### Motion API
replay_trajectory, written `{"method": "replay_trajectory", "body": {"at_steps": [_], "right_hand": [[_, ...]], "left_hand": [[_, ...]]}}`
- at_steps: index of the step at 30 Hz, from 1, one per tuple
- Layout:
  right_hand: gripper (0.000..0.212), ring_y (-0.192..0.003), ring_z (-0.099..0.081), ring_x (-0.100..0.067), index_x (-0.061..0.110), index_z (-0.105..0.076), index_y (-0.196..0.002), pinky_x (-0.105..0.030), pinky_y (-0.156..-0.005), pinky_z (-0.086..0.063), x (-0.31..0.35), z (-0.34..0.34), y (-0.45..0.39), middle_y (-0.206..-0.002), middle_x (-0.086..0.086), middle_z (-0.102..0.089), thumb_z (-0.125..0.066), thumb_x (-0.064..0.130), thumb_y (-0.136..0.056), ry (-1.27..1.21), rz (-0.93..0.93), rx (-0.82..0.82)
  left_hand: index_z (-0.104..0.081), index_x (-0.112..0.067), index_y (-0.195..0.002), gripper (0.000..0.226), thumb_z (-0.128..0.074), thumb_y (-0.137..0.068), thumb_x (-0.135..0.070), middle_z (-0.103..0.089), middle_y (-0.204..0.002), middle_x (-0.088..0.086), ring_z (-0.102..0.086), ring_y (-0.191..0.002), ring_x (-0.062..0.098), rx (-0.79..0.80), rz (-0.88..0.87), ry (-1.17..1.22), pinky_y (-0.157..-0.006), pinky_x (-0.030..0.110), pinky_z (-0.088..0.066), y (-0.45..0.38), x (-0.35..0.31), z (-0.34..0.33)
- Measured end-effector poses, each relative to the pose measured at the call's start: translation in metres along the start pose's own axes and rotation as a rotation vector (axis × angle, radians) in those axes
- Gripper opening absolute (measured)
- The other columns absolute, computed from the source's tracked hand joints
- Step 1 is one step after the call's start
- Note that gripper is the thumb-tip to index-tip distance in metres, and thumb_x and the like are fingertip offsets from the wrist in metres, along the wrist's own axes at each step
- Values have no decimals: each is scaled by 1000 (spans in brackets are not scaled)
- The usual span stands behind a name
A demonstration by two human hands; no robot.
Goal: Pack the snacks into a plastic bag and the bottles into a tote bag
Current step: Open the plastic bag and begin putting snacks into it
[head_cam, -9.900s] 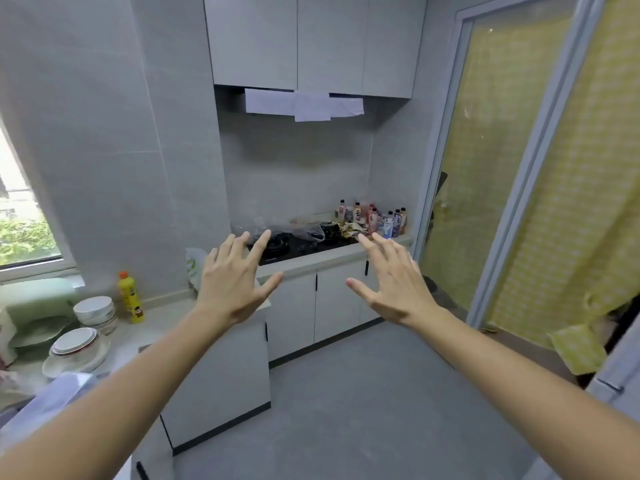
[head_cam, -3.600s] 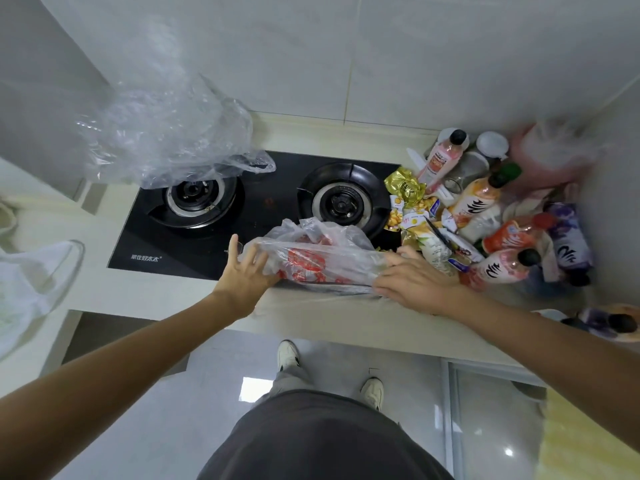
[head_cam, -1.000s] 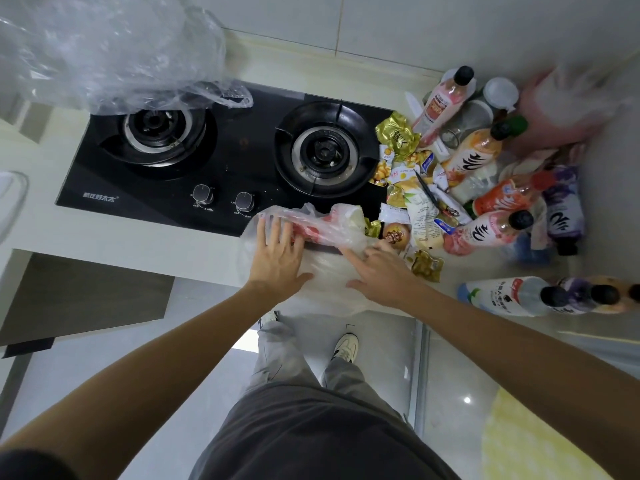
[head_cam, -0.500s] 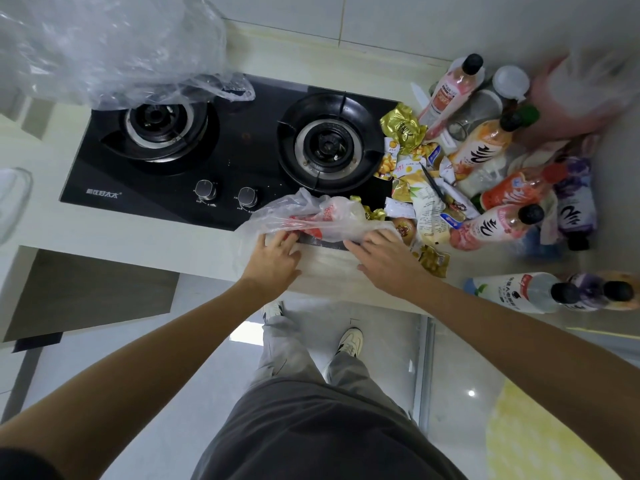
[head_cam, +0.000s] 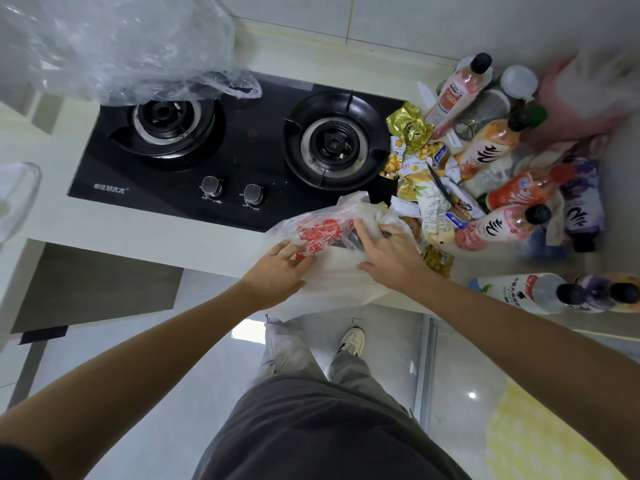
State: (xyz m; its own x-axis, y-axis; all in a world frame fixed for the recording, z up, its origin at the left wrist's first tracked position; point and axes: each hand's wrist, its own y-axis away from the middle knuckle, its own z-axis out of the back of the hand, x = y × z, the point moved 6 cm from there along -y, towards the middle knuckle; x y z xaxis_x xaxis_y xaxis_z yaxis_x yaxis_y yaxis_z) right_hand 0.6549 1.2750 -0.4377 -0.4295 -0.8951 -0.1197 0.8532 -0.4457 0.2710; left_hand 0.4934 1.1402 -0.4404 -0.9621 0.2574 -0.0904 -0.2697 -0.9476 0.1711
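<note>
A thin white plastic bag with red print lies at the counter's front edge and hangs over it. My left hand pinches its near left side. My right hand grips a fold at its right end, fingers curled into the plastic. Just right of the bag lies a heap of small snack packets in gold, yellow and white. Behind and right of them stand and lean several drink bottles. More bottles lie on their sides at the front right.
A black two-burner gas stove fills the counter left of the snacks. Crumpled clear plastic sheeting covers the far left corner. A blurred pink and white thing sits at the back right. Below the counter edge is the floor.
My hands went from lying flat on the bag to gripping it. The bag's top has lifted and bunched toward the right, with my right hand moving up into its fold.
</note>
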Motion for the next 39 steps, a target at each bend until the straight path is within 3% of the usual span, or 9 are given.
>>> {"method": "replay_trajectory", "body": {"at_steps": [2, 5, 8, 11, 15, 20, 26, 30, 39], "right_hand": [[100, -101, -70, -33, 7, -21, -158, -41, -106, -41, -2, -9, -1, -119, -14, -73, -62, 67, -89, -8, -31, 116], [67, -104, -65, -27, 18, -51, -136, -42, -99, -37, 0, -11, 7, -112, -2, -71, -60, 65, -89, -6, 1, 149], [45, -117, -48, -27, 16, -76, -103, -45, -93, -40, 1, -9, 16, -122, -4, -56, -72, 57, -84, 55, 72, 70], [18, -115, -46, -29, 12, -72, -98, -43, -93, -41, 11, -7, 23, -122, -7, -53, -71, 26, -88, 59, 223, -56], [41, -119, -51, -28, 8, -57, -130, -42, -98, -43, 18, -2, 29, -132, -5, -56, -53, 1, -90, -26, 336, -104], [52, -122, -60, -26, 7, -64, -131, -39, -109, -45, 29, 6, 33, -133, -7, -65, -63, -13, -83, -162, 430, -197], [68, -135, -48, -29, 11, -44, -150, -46, -118, -34, 14, -10, 19, -150, -8, -51, -73, 16, -88, -115, 172, -65], [89, -126, -50, -28, 15, -44, -147, -45, -111, -38, 13, -20, 21, -145, -4, -50, -85, 49, -75, -126, 142, 28], [46, -113, -54, -36, 7, -60, -123, -63, -99, -44, 25, -26, 24, -126, -8, -58, -74, 18, -81, -56, 248, -108]], "left_hand": [[-50, 0, -144, 81, -83, -80, -36, -74, -113, 16, -62, -118, 35, 9, 56, 10, -109, 49, -45, -3, 6, 0], [-36, -7, -154, 80, -66, -92, -48, -71, -123, 10, -54, -128, 32, 91, 164, 27, -116, 43, -35, -7, 16, -9], [-45, -16, -149, 71, -67, -91, -51, -57, -140, 9, -47, -133, 29, 117, 197, 39, -117, 41, -33, -9, 21, -11], [-55, -20, -138, 77, -79, -76, -57, -50, -135, 9, -48, -125, 28, 96, 210, -11, -113, 42, -37, -10, 24, -10], [-51, -19, -138, 86, -82, -70, -61, -48, -134, 12, -46, -125, 30, 105, 189, -78, -115, 45, -34, -10, 23, -12], [-57, -28, -133, 68, -81, -74, -54, -44, -136, 16, -41, -132, 36, 125, 116, -8, -119, 52, -28, -11, 21, -6], [-69, -22, -125, 48, -54, -95, -56, -47, -141, 14, -43, -132, 32, 78, 133, 2, -117, 48, -33, -13, 22, 7], [-74, -9, -113, 43, -67, -92, -45, -54, -130, 14, -50, -123, 33, 51, 148, -10, -110, 47, -43, -21, 20, 11], [-63, -25, -126, 63, -87, -71, -44, -48, -135, 14, -49, -123, 35, 171, 93, -78, -99, 50, -51, -20, 18, -5]]}}
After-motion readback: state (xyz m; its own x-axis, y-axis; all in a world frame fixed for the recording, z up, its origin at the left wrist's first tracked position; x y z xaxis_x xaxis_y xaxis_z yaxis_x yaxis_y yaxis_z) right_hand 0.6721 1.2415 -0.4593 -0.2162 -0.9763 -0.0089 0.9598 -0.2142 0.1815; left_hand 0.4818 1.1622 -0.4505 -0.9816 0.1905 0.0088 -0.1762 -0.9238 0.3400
